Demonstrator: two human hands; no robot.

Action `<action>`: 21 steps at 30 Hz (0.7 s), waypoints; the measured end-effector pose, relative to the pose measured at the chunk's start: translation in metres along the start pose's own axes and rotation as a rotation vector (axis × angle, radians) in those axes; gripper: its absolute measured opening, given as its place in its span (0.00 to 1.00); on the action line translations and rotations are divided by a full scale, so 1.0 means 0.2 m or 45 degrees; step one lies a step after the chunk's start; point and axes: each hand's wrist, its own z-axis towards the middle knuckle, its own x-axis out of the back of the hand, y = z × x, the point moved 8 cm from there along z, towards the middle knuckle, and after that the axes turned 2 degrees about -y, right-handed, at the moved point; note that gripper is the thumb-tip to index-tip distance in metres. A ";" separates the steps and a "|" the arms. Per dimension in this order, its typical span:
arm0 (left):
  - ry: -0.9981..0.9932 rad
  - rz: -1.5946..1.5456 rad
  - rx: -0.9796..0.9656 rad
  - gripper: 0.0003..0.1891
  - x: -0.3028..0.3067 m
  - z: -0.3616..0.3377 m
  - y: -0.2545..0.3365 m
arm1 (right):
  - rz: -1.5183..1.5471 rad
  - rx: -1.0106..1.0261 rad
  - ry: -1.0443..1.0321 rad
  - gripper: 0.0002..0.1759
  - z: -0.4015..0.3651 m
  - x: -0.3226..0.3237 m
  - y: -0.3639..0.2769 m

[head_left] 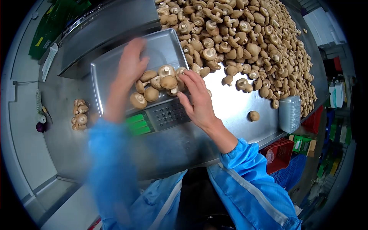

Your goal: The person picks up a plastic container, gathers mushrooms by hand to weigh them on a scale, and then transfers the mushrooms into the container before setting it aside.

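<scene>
Several brown shiitake mushrooms (151,94) lie bunched at the near right side of a steel scale tray (163,43). My left hand (131,63) is blurred by motion above the tray, its thumb apart from the fingers and no mushroom visible in it. With bent fingers and thumb, my right hand (198,99) cups a mushroom (180,73) at the right end of the bunch; its fingertips partly hide the contact. Just below the tray is the scale's keypad (167,115) with green displays (138,124).
A large mushroom heap (245,38) covers the far right of the steel table (230,126). One loose mushroom (253,115) lies near stacked clear plastic trays (290,114). A small mushroom pile (79,115) is at left. A red crate (279,155) stands below the table's right edge.
</scene>
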 end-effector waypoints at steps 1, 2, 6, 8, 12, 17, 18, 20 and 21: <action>-0.017 0.096 -0.035 0.26 -0.03 0.01 0.02 | -0.004 -0.015 0.010 0.25 -0.01 0.01 0.00; 0.028 0.128 -0.055 0.24 -0.03 0.03 0.02 | 0.006 -0.020 0.012 0.24 -0.02 0.02 0.01; 0.109 -0.050 0.129 0.19 -0.01 0.08 -0.15 | -0.034 0.011 0.047 0.25 -0.05 0.08 0.01; -0.030 -0.781 0.499 0.17 0.00 0.03 -0.15 | -0.029 0.049 0.089 0.25 -0.04 0.11 0.00; -0.314 -1.573 0.587 0.19 0.11 -0.19 0.18 | 0.179 0.087 0.190 0.27 0.06 0.18 -0.17; -0.316 -1.787 0.687 0.24 0.14 -0.44 0.38 | 0.257 0.429 0.053 0.23 0.14 0.01 -0.32; -0.271 -1.790 0.672 0.24 0.16 -0.47 0.36 | 0.277 0.455 0.043 0.22 0.14 -0.01 -0.33; -0.186 -1.802 0.643 0.23 0.19 -0.52 0.32 | 0.260 0.523 0.029 0.21 0.15 -0.03 -0.36; -0.068 -1.618 0.638 0.23 0.23 -0.53 0.28 | 0.219 0.520 0.014 0.21 0.15 -0.05 -0.38</action>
